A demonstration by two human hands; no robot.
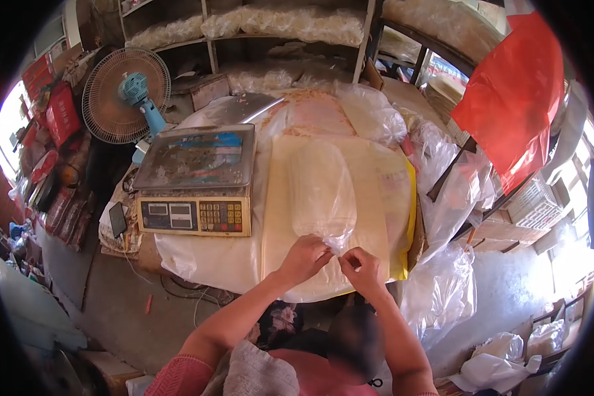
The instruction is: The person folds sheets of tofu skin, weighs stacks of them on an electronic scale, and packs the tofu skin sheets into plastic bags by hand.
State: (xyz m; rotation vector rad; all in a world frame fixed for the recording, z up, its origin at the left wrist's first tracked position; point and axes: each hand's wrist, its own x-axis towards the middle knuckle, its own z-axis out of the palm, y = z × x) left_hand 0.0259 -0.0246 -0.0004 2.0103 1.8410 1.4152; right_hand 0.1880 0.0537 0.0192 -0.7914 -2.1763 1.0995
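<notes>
A clear plastic bag (pixel 322 188) with pale, flat contents lies lengthwise on a stack of cream-coloured sheets (pixel 278 198). Its gathered end points toward me, twisted into a narrow neck. On the left side of that neck, my left hand (pixel 305 259) is closed, fingers pinching the plastic. From the right, my right hand (pixel 362 269) pinches the same gathered end between thumb and fingers. What exactly lies inside the bag is blurred by the plastic.
Left of the sheets stands a digital scale (pixel 195 181), with a fan (pixel 127 96) behind it. A phone (pixel 117 220) rests at the table's left edge. A red plastic bag (pixel 518 99) hangs at the right. Shelves (pixel 287 37) with bagged goods line the back.
</notes>
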